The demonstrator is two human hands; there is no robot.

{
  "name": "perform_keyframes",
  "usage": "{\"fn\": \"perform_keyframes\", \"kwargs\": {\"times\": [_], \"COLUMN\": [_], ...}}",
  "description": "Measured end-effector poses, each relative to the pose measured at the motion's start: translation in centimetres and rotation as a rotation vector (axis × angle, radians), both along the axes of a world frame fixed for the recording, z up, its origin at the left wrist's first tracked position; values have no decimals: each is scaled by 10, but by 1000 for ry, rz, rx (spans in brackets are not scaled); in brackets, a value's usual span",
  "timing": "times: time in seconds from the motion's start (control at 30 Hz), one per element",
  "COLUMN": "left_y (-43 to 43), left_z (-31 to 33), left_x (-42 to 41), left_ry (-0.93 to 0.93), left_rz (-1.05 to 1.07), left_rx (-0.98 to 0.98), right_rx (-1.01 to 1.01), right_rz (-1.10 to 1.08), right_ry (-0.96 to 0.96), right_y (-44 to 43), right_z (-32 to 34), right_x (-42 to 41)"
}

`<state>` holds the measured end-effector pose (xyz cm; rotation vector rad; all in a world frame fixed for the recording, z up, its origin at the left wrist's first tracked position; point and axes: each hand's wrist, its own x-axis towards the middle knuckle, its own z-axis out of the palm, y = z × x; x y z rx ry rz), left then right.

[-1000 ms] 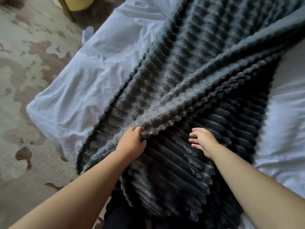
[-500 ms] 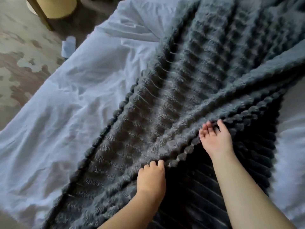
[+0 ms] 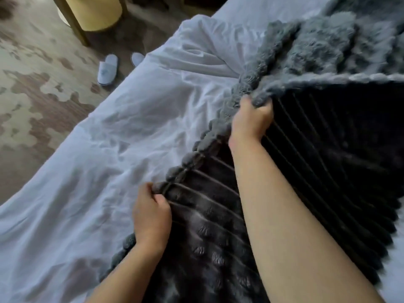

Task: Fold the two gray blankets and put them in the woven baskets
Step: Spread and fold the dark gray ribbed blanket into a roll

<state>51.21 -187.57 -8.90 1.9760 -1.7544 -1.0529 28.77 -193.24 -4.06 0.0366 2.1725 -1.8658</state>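
A ribbed gray blanket lies on the white bed sheet, its dark side up in the middle and its fluffy lighter side bunched at the upper right. My left hand pinches the blanket's left edge near the bed's lower middle. Further up that same edge, my right hand grips the scalloped border and lifts it, with the light side folded back behind it. No woven basket is in view.
A pair of white slippers lies on the patterned carpet left of the bed. A yellow round piece of furniture on wooden legs stands at the top left. The bed's edge runs diagonally from lower left to top centre.
Both hands have moved to the blanket's left edge and taken hold of it. The lighter layer that covered the middle is now pulled back to the upper right, baring the dark side.
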Motion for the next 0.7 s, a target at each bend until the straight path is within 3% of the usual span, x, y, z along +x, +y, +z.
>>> {"fn": "perform_keyframes", "kwargs": {"times": [0.03, 0.1, 0.17, 0.27, 0.37, 0.5, 0.57, 0.67, 0.7], "left_y": [-12, -30, -40, -45, -44, -43, -43, -37, -34], "left_z": [-7, -21, -30, -25, -20, -23, -26, -23, -17], "left_x": [7, 18, 19, -7, -45, -88, -100, -104, -103], "left_ry": [-29, -170, -269, -254, -188, -171, -178, 47, 174], "left_rz": [59, -19, -196, -361, -510, -676, -730, -635, -542], "left_rx": [38, 179, 249, 86, 3, -43, -42, 52, 139], "right_rx": [141, 423, 477, 386, 792, 1278, 1162, 409, 298], "right_rz": [220, 706, 905, 682, 317, -178, -279, -254, -217], "right_ry": [-62, -257, -340, -119, 78, -151, -392, -800, -862], "right_y": [-21, -30, -3, 75, 198, 365, 413, 442, 445], "right_z": [-8, -31, -44, -46, -57, -59, -55, -51, -47], "right_x": [8, 19, 11, -26, -61, -80, -78, -64, -59]}}
